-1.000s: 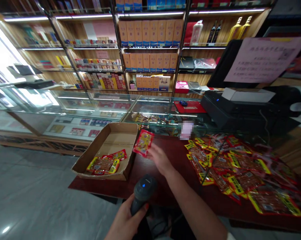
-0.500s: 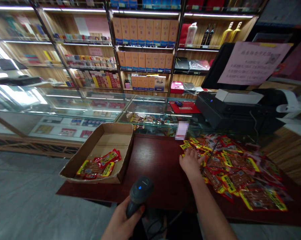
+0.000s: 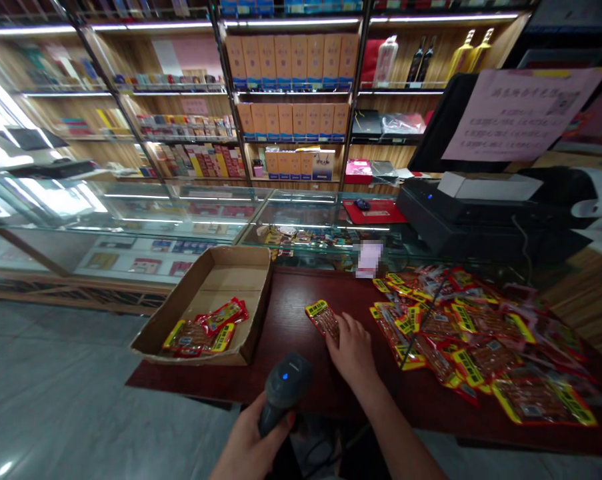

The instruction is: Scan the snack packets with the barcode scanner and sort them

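My left hand (image 3: 255, 437) is wrapped round the handle of a dark grey barcode scanner (image 3: 288, 381), which shows a blue light on its head. Over the middle of the dark red table, my right hand (image 3: 351, 350) grips a snack packet (image 3: 323, 318) with a yellow label and brown sticks inside. To the right of that hand lies a heap of similar packets (image 3: 473, 320) in clear, red and yellow wrapping. On the left stands an open cardboard box (image 3: 263, 293) with several packets (image 3: 208, 327) at its near end.
The dark red table (image 3: 291, 293) meets a glass display counter (image 3: 231, 230). A black cash register (image 3: 461, 217) with a monitor stands at the right rear. A red mat (image 3: 388, 212) carries a mouse. Shelves of orange boxes (image 3: 291, 60) line the back.
My right hand has moved left from the heap, bringing a snack packet to the table's middle. My left hand still holds the scanner. The view has shifted slightly.
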Demonstrator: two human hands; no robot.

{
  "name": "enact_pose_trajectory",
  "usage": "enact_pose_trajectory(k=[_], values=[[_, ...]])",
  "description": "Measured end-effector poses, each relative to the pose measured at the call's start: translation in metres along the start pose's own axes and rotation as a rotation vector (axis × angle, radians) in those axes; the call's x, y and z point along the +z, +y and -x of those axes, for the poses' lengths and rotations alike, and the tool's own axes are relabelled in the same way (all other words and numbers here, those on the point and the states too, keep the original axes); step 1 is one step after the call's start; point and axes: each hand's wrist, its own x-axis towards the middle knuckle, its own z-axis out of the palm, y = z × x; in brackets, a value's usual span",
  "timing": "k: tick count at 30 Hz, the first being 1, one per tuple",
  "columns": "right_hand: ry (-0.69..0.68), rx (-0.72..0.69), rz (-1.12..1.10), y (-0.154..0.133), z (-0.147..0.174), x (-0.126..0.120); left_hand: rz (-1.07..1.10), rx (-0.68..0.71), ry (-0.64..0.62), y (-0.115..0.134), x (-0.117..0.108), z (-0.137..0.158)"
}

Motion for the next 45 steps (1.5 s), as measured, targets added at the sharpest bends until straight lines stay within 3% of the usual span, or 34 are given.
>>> enact_pose_trajectory(k=[3, 6, 11, 16, 26, 34, 45], values=[[0.024, 0.096, 0.007, 0.017, -0.003, -0.006, -0.052, -0.002, -0.016, 0.0, -0.001, 0.001], [0.008, 0.08, -0.064, 0.025, -0.003, -0.005, -0.045, -0.001, -0.029, 0.001, 0.002, 0.002], [0.008, -0.007, -0.433, 0.025, -0.004, 0.013, 0.006, -0.002, -0.026, 0.01, 0.007, 0.007], [0.058, 0.065, -0.769, 0.029, -0.004, 0.033, 0.052, 0.015, -0.005, 0.015, 0.007, 0.011], [0.135, 0.116, -1.091, 0.049, -0.01, 0.045, -0.037, 0.035, 0.016, 0.017, 0.003, 0.006], [0.164, 0.117, -1.113, 0.052, -0.011, 0.057, 0.017, 0.031, 0.017, 0.026, 0.005, 0.012], [0.167, 0.119, -1.044, 0.047, -0.009, 0.05, -0.024, 0.042, -0.029, 0.027, 0.004, 0.011]])
